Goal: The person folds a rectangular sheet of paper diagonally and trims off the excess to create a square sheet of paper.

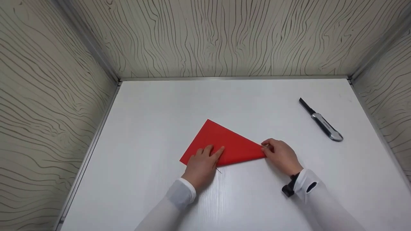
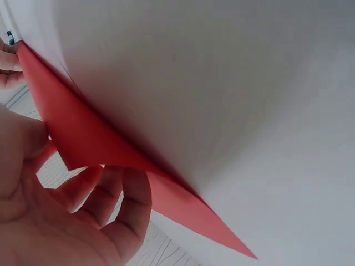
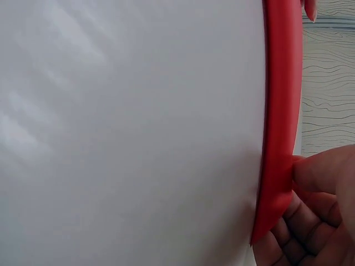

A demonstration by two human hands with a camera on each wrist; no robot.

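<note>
A red sheet of paper (image 1: 236, 141), folded into a pointed shape with a rounded near fold, lies on the white table. My left hand (image 1: 202, 165) rests on its left part, fingers spread over the surface, near the lower edge. In the left wrist view a loose flap of the paper (image 2: 83, 130) lifts in front of the left hand (image 2: 72, 205), partly hiding its fingertips. At the narrow right corner, my right hand (image 1: 281, 156) pinches the paper between thumb and fingers. The right wrist view shows the right thumb (image 3: 319, 169) against the folded paper strip (image 3: 283, 94).
A utility knife (image 1: 321, 120) with a black blade and a grey-black handle lies on the table's right side, beyond my right hand. Wood-patterned panels (image 1: 208, 38) wall the table (image 1: 154, 106) at the back and on both sides.
</note>
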